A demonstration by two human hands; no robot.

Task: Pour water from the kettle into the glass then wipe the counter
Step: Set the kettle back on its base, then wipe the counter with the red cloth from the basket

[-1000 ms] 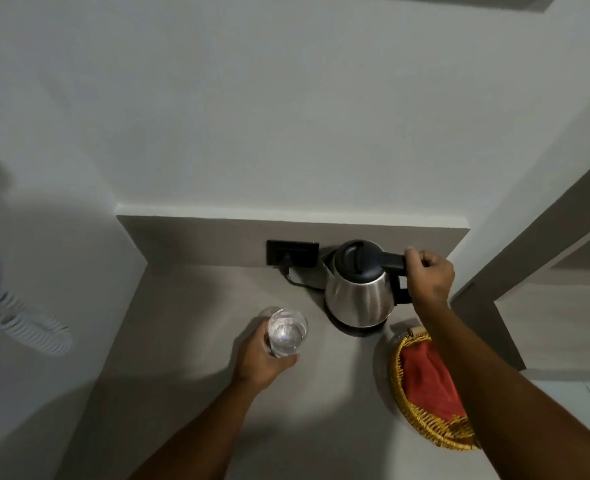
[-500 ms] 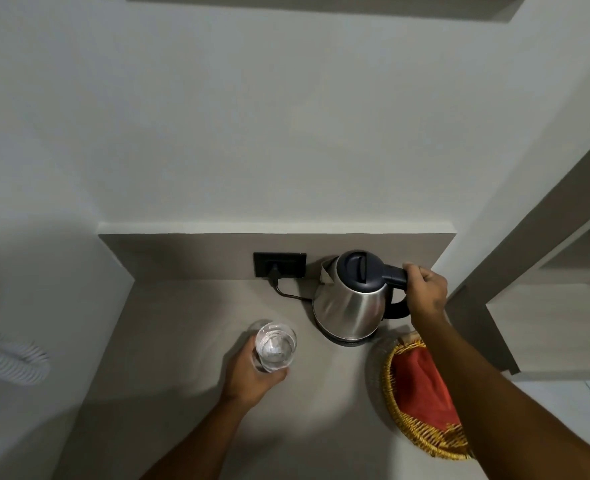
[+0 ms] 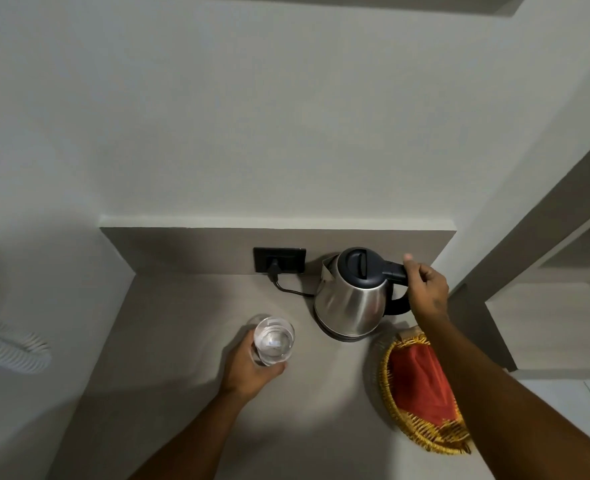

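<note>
A steel kettle (image 3: 350, 303) with a black lid stands upright on its base at the back of the grey counter (image 3: 168, 341). My right hand (image 3: 427, 289) is wrapped around its black handle. To the left, a clear glass (image 3: 273, 340) stands on the counter with my left hand (image 3: 252, 368) holding its near side. The glass looks clear inside; I cannot tell how much water it holds. A red cloth (image 3: 420, 388) lies in a yellow wicker basket (image 3: 425, 438) under my right forearm.
A black wall socket (image 3: 279, 259) with the kettle's cord plugged in sits on the backsplash behind the glass. Walls close the counter on the left and back. A white coiled cord (image 3: 9, 351) hangs at the far left. A shelf opening lies to the right.
Both hands keep their holds on glass and kettle. The view has shifted slightly, and the kettle and glass stay on the counter.
</note>
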